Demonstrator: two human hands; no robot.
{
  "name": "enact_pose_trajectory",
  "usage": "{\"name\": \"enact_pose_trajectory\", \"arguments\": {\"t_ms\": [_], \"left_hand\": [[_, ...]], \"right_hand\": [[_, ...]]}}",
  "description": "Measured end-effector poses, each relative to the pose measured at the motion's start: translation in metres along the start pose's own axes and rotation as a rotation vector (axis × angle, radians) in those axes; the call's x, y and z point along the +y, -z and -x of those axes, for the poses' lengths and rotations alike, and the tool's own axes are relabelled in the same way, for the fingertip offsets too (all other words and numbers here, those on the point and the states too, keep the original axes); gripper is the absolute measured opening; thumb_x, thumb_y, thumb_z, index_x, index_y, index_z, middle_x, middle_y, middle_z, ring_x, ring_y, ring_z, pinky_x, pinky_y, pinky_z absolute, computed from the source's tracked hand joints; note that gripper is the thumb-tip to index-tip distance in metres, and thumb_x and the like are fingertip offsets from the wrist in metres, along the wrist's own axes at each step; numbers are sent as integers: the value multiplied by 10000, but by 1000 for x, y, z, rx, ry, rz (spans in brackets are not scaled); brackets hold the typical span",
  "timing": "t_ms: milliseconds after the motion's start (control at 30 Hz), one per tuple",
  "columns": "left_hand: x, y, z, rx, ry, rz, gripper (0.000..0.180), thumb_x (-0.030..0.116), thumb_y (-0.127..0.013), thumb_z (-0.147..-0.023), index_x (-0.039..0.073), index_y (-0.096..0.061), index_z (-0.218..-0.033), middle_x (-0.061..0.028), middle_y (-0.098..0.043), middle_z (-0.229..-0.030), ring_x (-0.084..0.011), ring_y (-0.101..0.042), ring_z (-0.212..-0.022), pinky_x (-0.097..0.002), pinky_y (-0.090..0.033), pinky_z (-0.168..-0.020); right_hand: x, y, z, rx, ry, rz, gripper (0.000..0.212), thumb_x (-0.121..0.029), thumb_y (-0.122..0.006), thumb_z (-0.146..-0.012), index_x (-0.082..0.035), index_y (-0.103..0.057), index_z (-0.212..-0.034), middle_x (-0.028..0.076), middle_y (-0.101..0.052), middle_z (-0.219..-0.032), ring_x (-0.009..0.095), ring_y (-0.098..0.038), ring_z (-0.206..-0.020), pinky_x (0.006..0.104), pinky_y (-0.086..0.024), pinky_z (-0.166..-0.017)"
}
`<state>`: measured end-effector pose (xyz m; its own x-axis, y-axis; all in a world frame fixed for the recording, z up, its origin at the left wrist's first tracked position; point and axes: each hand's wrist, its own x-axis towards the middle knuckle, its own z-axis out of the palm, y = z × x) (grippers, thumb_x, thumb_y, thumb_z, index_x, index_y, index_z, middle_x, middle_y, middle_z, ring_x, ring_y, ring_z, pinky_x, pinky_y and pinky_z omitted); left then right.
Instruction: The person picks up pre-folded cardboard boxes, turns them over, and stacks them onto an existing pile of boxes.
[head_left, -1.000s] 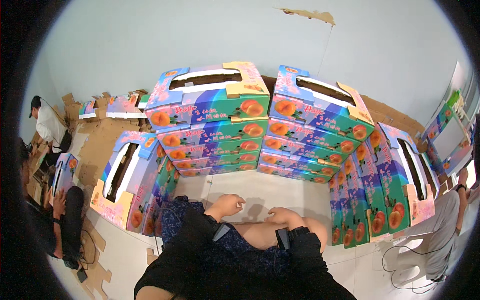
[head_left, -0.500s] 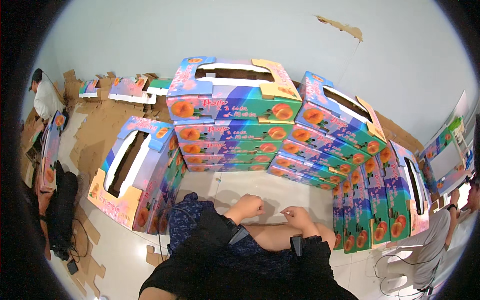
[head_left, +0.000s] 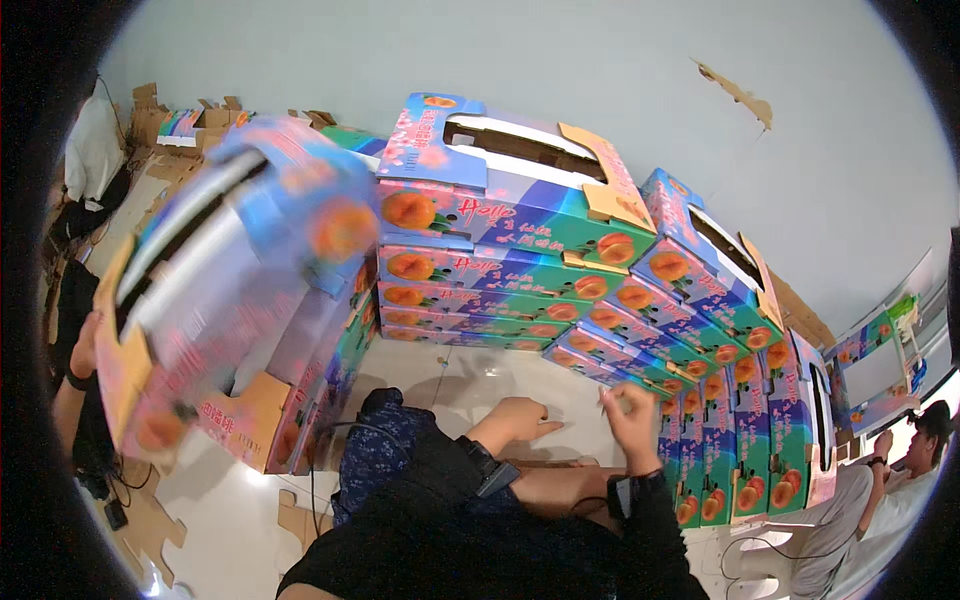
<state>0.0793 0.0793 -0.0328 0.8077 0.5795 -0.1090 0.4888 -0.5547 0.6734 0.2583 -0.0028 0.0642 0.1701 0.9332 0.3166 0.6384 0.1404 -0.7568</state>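
Observation:
My left hand hovers over my lap with its fingers loosely bent and apart, holding nothing. Raised a little higher, my right hand is empty too, its fingers half curled with a gap between them. Around my legs stand stacks of printed fruit cartons with carry openings: a middle stack, a right stack and a near-right group. On the left, another person's hand grips a blurred, tilted carton above the left stack, partly hiding it.
Brown cardboard pieces and a black cable lie on the floor at the left. Flattened cardboard leans along the back wall. A person in light clothes sits at the right, beside more printed cardboard.
A tilted carton has come in over the left stack, held by another person's hand. My right hand has risen and moved right. The view has shifted slightly.

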Motion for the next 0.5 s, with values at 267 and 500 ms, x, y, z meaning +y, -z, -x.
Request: {"name": "enact_pose_trajectory", "arguments": {"t_ms": [267,500], "left_hand": [[-17,6,-7,100,27,41,641,591,-400,-885,33,-706,-808,-176,-669,-808,-344,-642,-816,-450,-493,-749],[-11,23,-1,-46,130,54,648,599,-394,-882,29,-698,-925,-159,-680,-894,-328,-645,-869,-430,-493,-789]], "right_hand": [[-135,13,-149,278,756,487,453,-231,-781,-681,-44,-589,-1045,145,-589,-1108,345,-531,-1074,429,-408,-925],[-129,8,-239,149,763,738,858,-446,-824,-567,-22,-520,-1249,218,-499,-1270,386,-461,-1193,469,-355,-1018]]}}
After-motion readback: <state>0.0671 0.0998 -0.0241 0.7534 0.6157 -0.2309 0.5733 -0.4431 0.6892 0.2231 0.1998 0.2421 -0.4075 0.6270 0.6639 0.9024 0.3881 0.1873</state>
